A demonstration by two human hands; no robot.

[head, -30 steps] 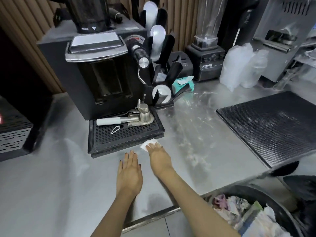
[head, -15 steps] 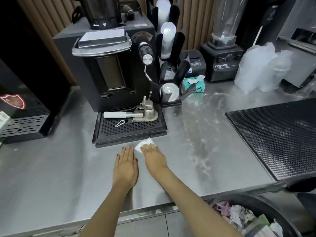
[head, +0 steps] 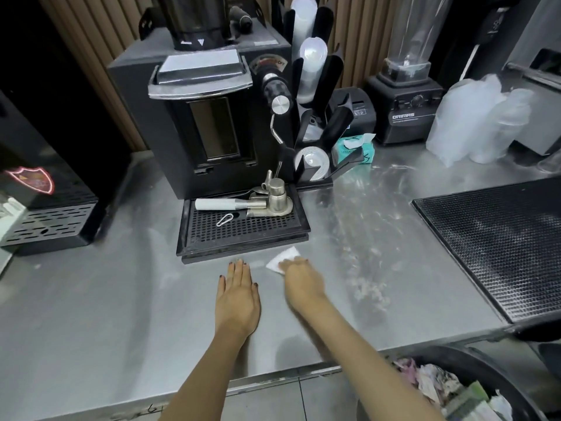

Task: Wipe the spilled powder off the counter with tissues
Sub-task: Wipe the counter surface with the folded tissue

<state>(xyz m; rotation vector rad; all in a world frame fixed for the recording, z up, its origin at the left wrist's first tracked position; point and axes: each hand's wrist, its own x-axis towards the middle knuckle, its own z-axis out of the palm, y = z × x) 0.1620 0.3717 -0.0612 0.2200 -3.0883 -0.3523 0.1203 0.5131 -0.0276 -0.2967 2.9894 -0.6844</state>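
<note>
My right hand point(head: 302, 279) presses flat on a white tissue point(head: 280, 259) on the steel counter point(head: 121, 299), just in front of the black drip tray point(head: 243, 235). Only the tissue's far corner shows past my fingers. My left hand point(head: 236, 294) rests flat on the counter, palm down, fingers straight, a little left of the tissue. Pale powder smears point(head: 368, 287) streak the counter to the right of my right hand and run back toward a teal tissue pack point(head: 353, 147).
A coffee grinder point(head: 206, 117) stands behind the drip tray, with a portafilter point(head: 243, 204) lying on the tray. A black rubber mat point(head: 498, 244) covers the right side. A bin of rubbish point(head: 455, 390) sits below the counter edge. A cup holder and blender stand at the back.
My right hand has slid the tissue to the right, away from my left hand, opening a gap between them. The left hand stays flat in place.
</note>
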